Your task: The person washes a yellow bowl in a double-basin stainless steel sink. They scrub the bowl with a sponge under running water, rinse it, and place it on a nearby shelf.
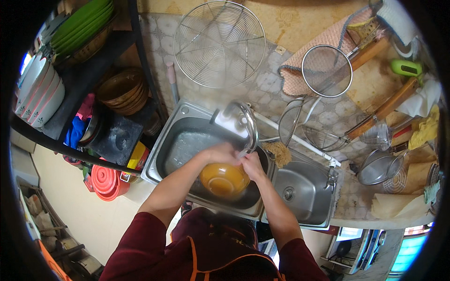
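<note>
Both my hands are together under the spout of the chrome faucet (252, 130), over the large stainless steel sink (182, 137). My left hand (225, 153) is blurred, and its fingers are hard to make out. My right hand (251, 164) is bent close beside it, at the faucet's mouth. Just below them a yellow-brown bowl (225, 179) lies upside down in the sink, its foot ring facing up. Whether either hand touches the bowl or holds anything cannot be told.
A smaller sink basin (302, 189) adjoins on the right, with a fibrous scrubber (279, 154) near the divider. Wire strainers (327, 70) hang at the upper right, and a round wire rack (219, 44) is behind. Left stands a dark shelf (88, 63) with stacked bowls (123, 91).
</note>
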Available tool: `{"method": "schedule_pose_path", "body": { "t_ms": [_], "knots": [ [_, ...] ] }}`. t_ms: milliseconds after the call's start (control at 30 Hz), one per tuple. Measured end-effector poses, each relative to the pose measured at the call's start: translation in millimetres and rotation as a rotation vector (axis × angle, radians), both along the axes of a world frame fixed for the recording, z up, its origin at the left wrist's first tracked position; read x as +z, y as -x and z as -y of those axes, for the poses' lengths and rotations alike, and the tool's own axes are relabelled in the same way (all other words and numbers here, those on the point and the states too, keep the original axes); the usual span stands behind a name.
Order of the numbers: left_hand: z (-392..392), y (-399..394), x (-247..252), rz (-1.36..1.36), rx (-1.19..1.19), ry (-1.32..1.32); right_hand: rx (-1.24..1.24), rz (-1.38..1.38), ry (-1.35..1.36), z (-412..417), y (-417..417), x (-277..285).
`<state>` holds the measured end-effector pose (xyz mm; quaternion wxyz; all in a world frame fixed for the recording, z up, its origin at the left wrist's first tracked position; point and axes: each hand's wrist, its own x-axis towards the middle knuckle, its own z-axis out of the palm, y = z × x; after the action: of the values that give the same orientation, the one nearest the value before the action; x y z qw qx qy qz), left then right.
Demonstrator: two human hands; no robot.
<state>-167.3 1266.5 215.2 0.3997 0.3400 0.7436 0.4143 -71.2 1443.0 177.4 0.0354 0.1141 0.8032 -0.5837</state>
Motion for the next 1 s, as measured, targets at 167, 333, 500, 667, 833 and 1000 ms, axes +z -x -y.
{"method": "schedule_pose_path", "body": {
  "t_ms": [167,333,500,667,833,1000],
  "knots": [
    [39.5,-11.9,-12.7,0.692,0.514,-0.29,0.081,-0.214,-0.186,26.7,-0.6,40.7],
    [67.7,-47.1,-57.0,1.403,1.212,-0.641,-0.183,-0.309,-0.186,29.1,-27.0,14.5],
    [60.6,-89.7,-9.2,1.499,1.362,-0.906,-0.289,0.037,-0.301,28.2,-10.5,-13.1],
    [62.4,-104.5,-0.8,1.467,1.381,-1.127,-0.3,0.035,-0.178,37.6,-2.1,-25.4],
    [49.3,-114.5,-5.5,1.462,1.408,-1.254,-0.262,-0.121,-0.321,61.7,-19.6,3.4],
    [39.0,-122.2,13.0,1.411,1.32,-1.233,0.208,-0.505,-0.65,57.7,-77.2,58.6]
  ]
}}
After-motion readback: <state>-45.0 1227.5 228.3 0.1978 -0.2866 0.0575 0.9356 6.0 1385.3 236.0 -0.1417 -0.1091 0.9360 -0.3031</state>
